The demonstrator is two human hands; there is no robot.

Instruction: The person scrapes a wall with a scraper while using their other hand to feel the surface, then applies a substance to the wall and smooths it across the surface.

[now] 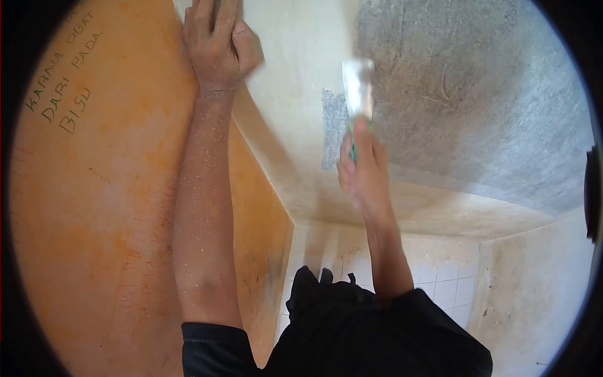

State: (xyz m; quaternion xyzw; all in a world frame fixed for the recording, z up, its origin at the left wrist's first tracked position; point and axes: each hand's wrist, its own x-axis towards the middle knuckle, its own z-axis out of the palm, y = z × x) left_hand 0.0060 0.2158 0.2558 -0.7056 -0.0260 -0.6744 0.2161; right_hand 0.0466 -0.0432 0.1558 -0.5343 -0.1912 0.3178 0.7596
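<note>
Head view: 1 person faces an inside corner where 2 walls meet.

Writing: the orange-stained plaster wall (pixel 94 188) on the left bears hand-lettered dark capitals (pixel 59 81) near its upper edge, set in 3 slanting lines. They read approximately "KARNA OBAT / DARI PADA / BISU"; the 2nd word is faint and uncertain. Fainter scratched marks lower on the same wall cannot be read.

Left hand (pixel 217 44): laid flat against the corner at the top of the frame, with the thumb resting on the cream-painted wall (pixel 295 75). It holds nothing, and the fingertips are cut off by the frame edge. The forearm is speckled with pale dust.

Right hand (pixel 364 173): closed around the green handle of a flat-bladed scraper (pixel 358 88) with a pale metal blade, index finger extended up the handle. The blade is blurred and points upward against the cream-painted wall, just beside a small bare grey patch (pixel 333 125).

Surroundings: a large area of bare grey cement render (pixel 471 81) lies to the right of the scraper. White square tiles (pixel 449 292) show below. The person wears a black short-sleeved top (pixel 377 333).
</note>
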